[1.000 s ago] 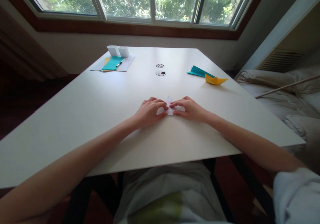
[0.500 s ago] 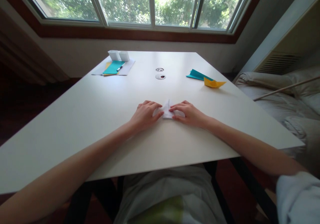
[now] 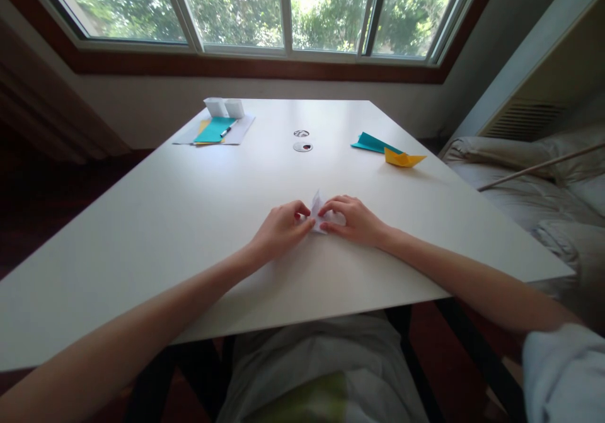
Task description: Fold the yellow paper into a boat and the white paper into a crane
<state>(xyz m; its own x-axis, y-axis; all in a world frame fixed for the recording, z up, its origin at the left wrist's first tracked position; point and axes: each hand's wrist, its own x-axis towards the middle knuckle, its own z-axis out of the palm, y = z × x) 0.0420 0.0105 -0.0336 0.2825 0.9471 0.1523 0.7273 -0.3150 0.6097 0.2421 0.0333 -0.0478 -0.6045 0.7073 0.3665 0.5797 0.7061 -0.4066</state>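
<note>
Between both hands, white folded paper (image 3: pixel 317 214), fingertips pinching it

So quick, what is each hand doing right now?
Left hand: fingers pinched shut on the white folded paper.
Right hand: fingers closed on the same paper, pressing it to the table.

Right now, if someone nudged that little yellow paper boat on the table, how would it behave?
The yellow paper boat looks like thin folded paper, so it is probably very light and would likely slide across the smooth white table. Its hollow folds would probably crush under a firm pinch. Its pointed ends suggest it might spin if pushed off-centre.
</note>
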